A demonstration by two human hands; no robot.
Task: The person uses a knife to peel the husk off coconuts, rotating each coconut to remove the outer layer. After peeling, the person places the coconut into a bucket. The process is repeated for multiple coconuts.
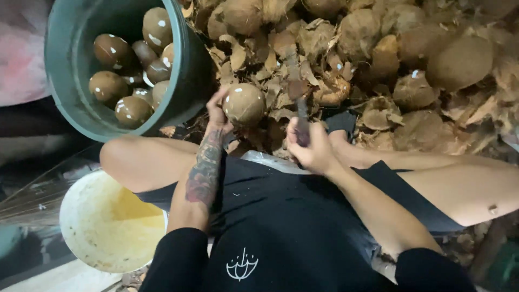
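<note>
- Brown coconut (244,104), husk off, white nicks on shell; held up in front of the knees, just right of bucket (65,81).
- Left hand (217,112): fingers wrapped round nut's left side, gripping it; tattooed forearm below.
- Right hand (308,145): clenched on knife (300,116), blade pointing up and away, near nut's right side, not touching as far as can be told.
- Grey-green bucket at upper left, part filled w/ peeled nuts (132,110), same brown w/ white spots.
- Husk pile (346,59) across top and right: fibrous scraps, unpeeled nuts mixed in.
- Pale bowl (86,216) w/ yellowish inside, lower left, beside left knee.
- Bare legs either side, black shorts, both close under the work.
- Risks, as judged:
 - blade slip off round, hard shell → cut to left thumb/fingers, since these sit right beside cutting side.
 - one-hand grip on smooth nut → could roll or drop onto legs.
 - blade near bare thigh → glancing stroke could reach skin.
 - loose husk underfoot → poor footing, hidden scraps.
</note>
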